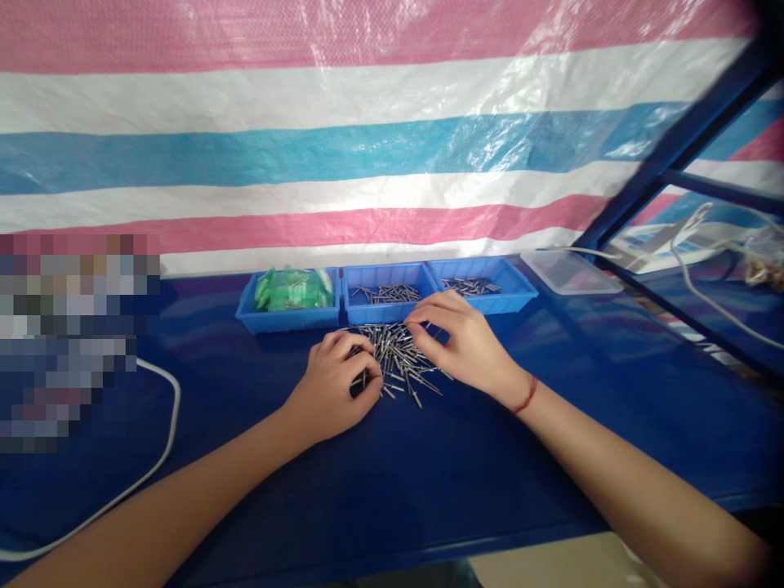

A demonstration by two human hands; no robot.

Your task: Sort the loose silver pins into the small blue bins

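A loose pile of metal blind rivets (401, 355) lies on the blue table in front of the bins. My left hand (336, 384) rests at the pile's left side, its fingers curled round some of the rivets, which show between thumb and fingers. Over the pile's far right edge, my right hand (459, 339) has its thumb and fingertips drawn into a pinch; whatever is between them is too small to make out. Behind the pile stand a middle blue bin (385, 313) and a right blue bin (514, 296), each with rivets inside.
On the left, another blue bin (287, 321) holds green plastic packets (294, 290). A clear plastic lid (569, 272) lies right of the bins. A white cable (175, 408) curves across the table's left side. A blue metal frame (667, 155) rises at right, before a striped sheet (367, 155).
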